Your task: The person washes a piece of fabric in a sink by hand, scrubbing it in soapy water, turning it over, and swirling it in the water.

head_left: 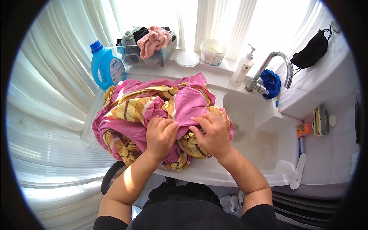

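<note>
A large heap of pink and yellow striped cloth (pixel 130 109) lies bunched over the left side of the white sink, some of it hanging at the front edge. My left hand (pixel 163 136) is closed on a pink fold near the middle of the heap, its fingers curled into the fabric. Just to its right, my right hand (pixel 212 132) grips the same stretch of pink cloth between thumb and fingers. A short span of fabric runs between the two hands. Folds hide some of the fingertips.
Behind the cloth stand a blue detergent bottle (pixel 105 69), a clear bin (pixel 163 57) of clothes, a white tub (pixel 213 53) and a pump bottle (pixel 242 71). The faucet (pixel 274 57) arches over the sink basin (pixel 257 149) at right. A white brush (pixel 298 172) rests on the right rim.
</note>
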`<state>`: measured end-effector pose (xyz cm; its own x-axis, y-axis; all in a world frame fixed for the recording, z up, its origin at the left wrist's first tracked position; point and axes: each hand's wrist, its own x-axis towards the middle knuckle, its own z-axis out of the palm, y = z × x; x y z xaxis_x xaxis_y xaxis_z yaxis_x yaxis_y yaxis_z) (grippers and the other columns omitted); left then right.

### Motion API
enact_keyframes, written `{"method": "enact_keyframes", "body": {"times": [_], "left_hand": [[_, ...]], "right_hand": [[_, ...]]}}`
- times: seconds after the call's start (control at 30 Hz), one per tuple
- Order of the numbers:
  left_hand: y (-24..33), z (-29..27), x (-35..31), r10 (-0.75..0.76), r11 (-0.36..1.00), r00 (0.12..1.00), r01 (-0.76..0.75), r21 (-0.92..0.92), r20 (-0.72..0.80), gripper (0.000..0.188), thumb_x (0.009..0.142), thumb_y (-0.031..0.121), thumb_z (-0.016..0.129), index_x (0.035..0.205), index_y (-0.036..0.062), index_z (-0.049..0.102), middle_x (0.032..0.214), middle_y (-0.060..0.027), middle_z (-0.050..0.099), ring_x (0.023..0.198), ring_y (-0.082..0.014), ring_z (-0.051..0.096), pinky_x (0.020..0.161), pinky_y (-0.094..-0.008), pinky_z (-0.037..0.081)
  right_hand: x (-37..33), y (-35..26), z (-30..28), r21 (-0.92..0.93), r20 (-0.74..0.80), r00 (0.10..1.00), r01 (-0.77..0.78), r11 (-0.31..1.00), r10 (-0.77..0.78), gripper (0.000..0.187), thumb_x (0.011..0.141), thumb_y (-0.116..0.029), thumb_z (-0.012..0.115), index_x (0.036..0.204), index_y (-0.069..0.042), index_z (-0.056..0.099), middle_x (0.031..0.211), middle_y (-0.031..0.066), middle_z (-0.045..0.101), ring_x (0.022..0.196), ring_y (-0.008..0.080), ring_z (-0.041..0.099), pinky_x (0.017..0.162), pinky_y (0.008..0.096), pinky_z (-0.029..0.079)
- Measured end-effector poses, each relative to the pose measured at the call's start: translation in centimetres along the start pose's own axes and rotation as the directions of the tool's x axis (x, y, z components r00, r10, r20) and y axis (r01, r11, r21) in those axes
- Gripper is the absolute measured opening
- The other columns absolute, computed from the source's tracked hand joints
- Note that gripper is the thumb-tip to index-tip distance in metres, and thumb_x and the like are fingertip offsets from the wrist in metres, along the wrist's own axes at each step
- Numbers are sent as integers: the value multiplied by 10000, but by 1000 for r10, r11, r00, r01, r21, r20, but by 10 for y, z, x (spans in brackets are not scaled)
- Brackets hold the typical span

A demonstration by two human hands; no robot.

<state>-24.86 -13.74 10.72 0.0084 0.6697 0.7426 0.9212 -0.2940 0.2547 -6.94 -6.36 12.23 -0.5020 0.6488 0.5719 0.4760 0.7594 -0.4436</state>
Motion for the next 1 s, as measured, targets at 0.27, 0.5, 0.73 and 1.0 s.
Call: {"method": "enact_keyframes", "body": {"times": [0.27, 0.5, 0.73, 1.0], "left_hand": [[-1, 0, -2, 11, 1000, 1000, -11, -16, -2, 143, 738, 67, 723, 867, 69, 664, 868, -40, 627, 810, -236, 595, 858, -421, 457], [-2, 1, -4, 5, 1000, 1000, -5, 15, 6, 149, 733, 61, 731, 866, 76, 664, 876, -37, 631, 825, -234, 597, 888, -431, 453], [1, 4, -2, 11, 1000, 1000, -11, 28, 2, 153, 734, 69, 738, 869, 82, 665, 860, -30, 631, 828, -230, 595, 885, -418, 453], [10, -3, 3, 3, 1000, 1000, -3, -9, -25, 242, 742, 80, 741, 972, 69, 665, 983, -71, 629, 873, -267, 601, 903, -433, 444]], "right_hand": [[4, 0, 1, 189, 94, 987, -149, 971, 133, 95, 778, -155, 720, 811, -75, 681, 772, 54, 607, 785, 225, 593, 952, 465, 356], [-27, 56, -49, 315, -85, 905, -372, 873, 417, 55, 763, -56, 728, 798, -23, 701, 764, 62, 636, 656, 149, 591, 606, 280, 467], [-166, 235, -69, -639, 128, 565, -582, 504, 815, 176, 781, -174, 715, 911, -57, 737, 880, 102, 706, 832, 240, 683, 738, 398, 524], [-189, 244, -60, -882, 429, 208, -114, 457, 879, 330, 784, -210, 716, 1101, -123, 690, 1169, 116, 636, 1061, 308, 628, 870, 426, 516]]}}
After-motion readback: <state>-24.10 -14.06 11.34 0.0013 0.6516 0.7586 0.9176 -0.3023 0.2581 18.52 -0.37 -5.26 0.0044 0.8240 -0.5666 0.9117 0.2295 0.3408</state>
